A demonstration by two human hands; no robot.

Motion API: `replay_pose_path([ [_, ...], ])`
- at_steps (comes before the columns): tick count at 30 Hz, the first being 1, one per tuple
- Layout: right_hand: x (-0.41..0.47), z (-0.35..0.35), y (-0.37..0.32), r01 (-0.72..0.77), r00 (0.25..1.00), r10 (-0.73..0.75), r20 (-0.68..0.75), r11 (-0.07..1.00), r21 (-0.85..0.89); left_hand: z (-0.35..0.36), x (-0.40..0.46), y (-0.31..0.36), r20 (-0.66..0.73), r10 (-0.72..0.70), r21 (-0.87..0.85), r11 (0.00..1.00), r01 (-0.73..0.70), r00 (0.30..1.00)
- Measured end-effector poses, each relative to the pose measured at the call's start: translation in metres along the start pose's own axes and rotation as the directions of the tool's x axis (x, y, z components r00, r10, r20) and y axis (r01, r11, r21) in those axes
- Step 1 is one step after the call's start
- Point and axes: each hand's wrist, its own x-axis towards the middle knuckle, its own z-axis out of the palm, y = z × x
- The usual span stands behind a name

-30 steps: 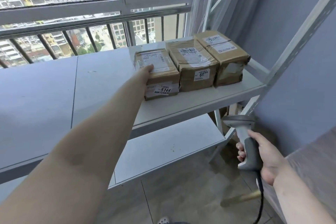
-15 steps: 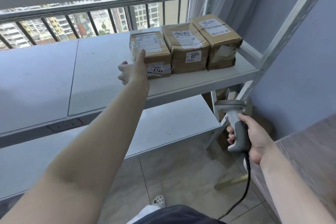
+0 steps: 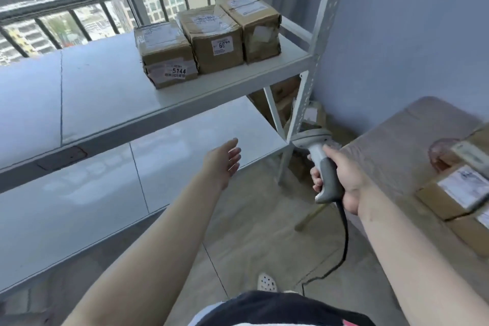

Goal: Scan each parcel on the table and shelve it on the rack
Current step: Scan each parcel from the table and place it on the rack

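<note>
Three brown cardboard parcels stand side by side on the upper shelf of the white rack (image 3: 111,103): the left one (image 3: 166,55) labelled 5144, the middle one (image 3: 211,37), and the right one (image 3: 251,26). My left hand (image 3: 225,160) hangs empty in front of the lower shelf, fingers relaxed. My right hand (image 3: 341,180) grips a grey handheld scanner (image 3: 321,164) with a black cable trailing to the floor. More parcels (image 3: 460,193) lie on the grey table (image 3: 391,145) at the right edge.
The rack's perforated upright (image 3: 315,47) stands between the shelves and the blue wall. Cardboard boxes (image 3: 283,95) sit on the floor behind the rack. A window with railing runs along the back. My shoe (image 3: 267,282) shows on the tiled floor.
My left hand has let go of the 5144 parcel and drawn back down from the upper shelf. The view has swung right, bringing the table with parcels into sight.
</note>
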Motion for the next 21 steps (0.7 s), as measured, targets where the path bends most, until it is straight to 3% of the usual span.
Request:
replay_pose_path([
  [10, -0.173, -0.104, 0.118, 0.022, 0.943, 0.046, -0.331, 0.979, 0.201, 0.047, -0.091, -0.147, 0.23, -0.194, 0.331, 0.937, 0.111, 0.954],
  [21, -0.373, -0.256, 0.207, 0.283, 0.729, 0.084, -0.679, 0.867, 0.411, 0.161, -0.221, -0.295, 0.438, -0.37, 0.519, 0.848, 0.106, 0.819],
])
